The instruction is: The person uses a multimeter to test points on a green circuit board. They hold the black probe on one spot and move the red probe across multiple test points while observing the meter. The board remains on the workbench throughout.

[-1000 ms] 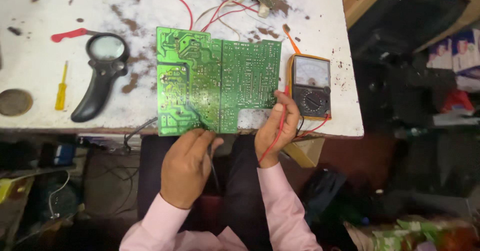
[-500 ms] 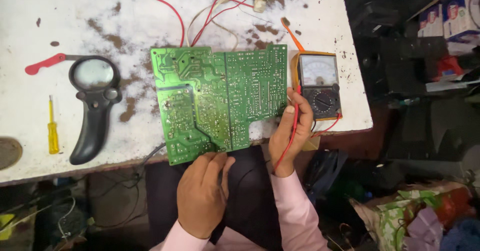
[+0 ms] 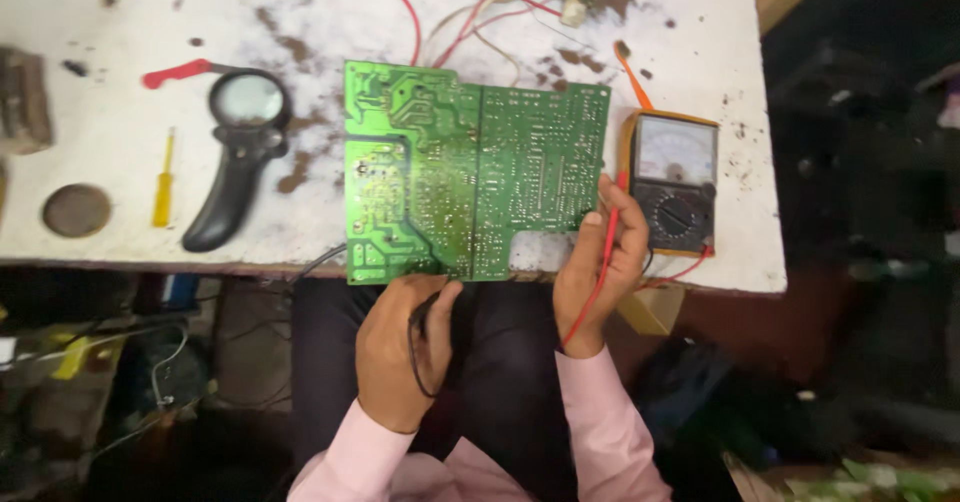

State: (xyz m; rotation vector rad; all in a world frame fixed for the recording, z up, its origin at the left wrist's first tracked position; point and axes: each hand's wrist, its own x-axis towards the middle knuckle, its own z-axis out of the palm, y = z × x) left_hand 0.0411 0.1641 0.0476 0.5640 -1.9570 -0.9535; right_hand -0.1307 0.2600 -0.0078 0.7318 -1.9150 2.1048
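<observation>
Now, over a white, stained workbench (image 3: 120, 22), looking straight down. Flat on it, a green circuit board (image 3: 470, 177), solder side up, near edge reaching the front lip of the bench. Left hand (image 3: 405, 352) just below that near edge, fingers curled round a black probe (image 3: 428, 307) with its tip up against the board's lower margin, black lead (image 3: 412, 362) looping back across the hand. Right hand (image 3: 598, 262) at the board's lower right corner, pinching a red probe (image 3: 608, 242) between thumb and fingers, red lead (image 3: 585, 312) trailing down over the wrist. Exact spot where the red tip lands: cannot tell, hidden by the fingers. Pink sleeves on both arms.

Just right of the board, touching distance from the right hand, an analogue multimeter (image 3: 672, 182) in an orange-edged case, pale dial face above, black selector knob below. Left of the board, a black-handled magnifying glass (image 3: 238, 152), then a small yellow screwdriver (image 3: 163, 182), then a round brown disc (image 3: 76, 210) near the bench edge. Red-handled tool (image 3: 178, 70) lying behind the magnifier. Red and white wires (image 3: 470, 12) running off the board's far edge toward the back of the bench.
</observation>
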